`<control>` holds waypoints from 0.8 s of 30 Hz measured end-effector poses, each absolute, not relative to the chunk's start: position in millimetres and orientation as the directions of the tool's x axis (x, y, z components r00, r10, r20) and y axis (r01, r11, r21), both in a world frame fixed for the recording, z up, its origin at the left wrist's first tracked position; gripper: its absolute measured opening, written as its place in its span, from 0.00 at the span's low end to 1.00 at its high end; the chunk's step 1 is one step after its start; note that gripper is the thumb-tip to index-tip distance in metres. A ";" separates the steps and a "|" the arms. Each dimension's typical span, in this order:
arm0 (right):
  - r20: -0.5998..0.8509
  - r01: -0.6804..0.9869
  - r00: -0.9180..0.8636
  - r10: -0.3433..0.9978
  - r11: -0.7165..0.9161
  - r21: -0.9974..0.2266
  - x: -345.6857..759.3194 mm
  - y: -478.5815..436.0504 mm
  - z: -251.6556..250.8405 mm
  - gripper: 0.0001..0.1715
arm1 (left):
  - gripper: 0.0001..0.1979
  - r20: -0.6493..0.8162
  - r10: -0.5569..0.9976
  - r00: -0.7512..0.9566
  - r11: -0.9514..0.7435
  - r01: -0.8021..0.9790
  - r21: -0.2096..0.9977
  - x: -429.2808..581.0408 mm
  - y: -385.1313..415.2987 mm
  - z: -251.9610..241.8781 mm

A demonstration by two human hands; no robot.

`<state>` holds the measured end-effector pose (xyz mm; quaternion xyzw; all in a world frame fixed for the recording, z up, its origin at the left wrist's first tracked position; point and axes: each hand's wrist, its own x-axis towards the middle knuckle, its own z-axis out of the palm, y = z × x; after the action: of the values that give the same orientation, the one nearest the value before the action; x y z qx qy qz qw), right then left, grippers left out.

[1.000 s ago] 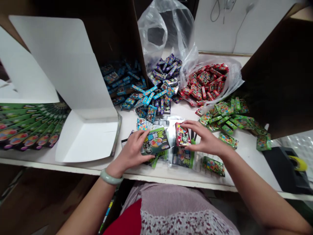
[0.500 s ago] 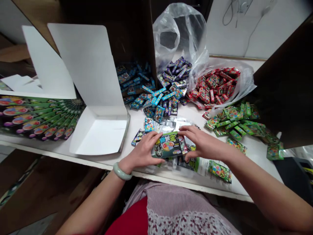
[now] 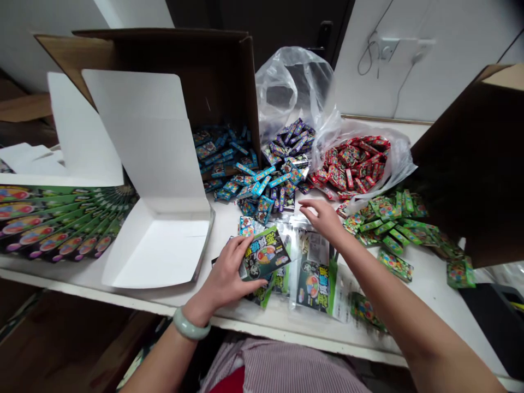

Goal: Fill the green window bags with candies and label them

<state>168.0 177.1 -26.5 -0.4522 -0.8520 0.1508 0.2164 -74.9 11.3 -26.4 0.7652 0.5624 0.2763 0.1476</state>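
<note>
My left hand (image 3: pixel 230 267) grips a black-and-green printed packet (image 3: pixel 268 254) by its left end, thumb below and fingers on top. The packet is tilted above the table. My right hand (image 3: pixel 323 218) is stretched forward with its fingers apart and nothing seen in them, just short of the blue packets (image 3: pixel 262 183) and purple packets (image 3: pixel 293 136). Beneath my hands lie clear plastic sleeves and more black-and-green printed packets (image 3: pixel 313 281). A small green packet (image 3: pixel 366 311) lies partly hidden under my right forearm.
An open white box (image 3: pixel 158 251) stands at left, beside a fan of printed green packets (image 3: pixel 77 224). Red packets (image 3: pixel 354 164) fill a clear bag; small green packets (image 3: pixel 393 218) are heaped before it. Cardboard boxes (image 3: pixel 221 71) stand behind and at right. The table's front edge (image 3: pixel 286 333) is near me.
My right hand has let go of the packet and moved forward. My left hand keeps the packet, now shifted left and tilted. The view has tipped upward.
</note>
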 end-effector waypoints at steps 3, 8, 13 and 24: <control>0.196 0.735 -0.536 0.821 0.568 -0.371 152.6 226.0 -44.7 0.17 | 0.48 0.246 0.946 0.212 -0.316 0.781 0.539 -79.5 10.3 -26.3; 0.133 0.744 -0.599 0.790 0.610 -0.274 155.6 245.4 -62.4 0.15 | 0.48 0.224 0.960 0.169 -0.267 0.799 0.539 -89.8 7.0 -29.9; 0.074 0.773 -0.588 0.806 0.586 -0.244 187.4 245.7 -64.6 0.20 | 0.47 0.214 0.964 0.155 -0.251 0.797 0.550 -97.6 12.9 -28.3; 0.065 0.766 -0.541 0.839 0.522 -0.375 194.2 253.8 -46.1 0.28 | 0.50 0.211 0.960 0.183 -0.269 0.812 0.518 -82.5 26.2 -35.5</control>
<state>194.2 253.8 -46.1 -0.4641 -0.8643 0.1527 0.1195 -82.5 26.2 -35.5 0.7552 0.5867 0.2532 0.1460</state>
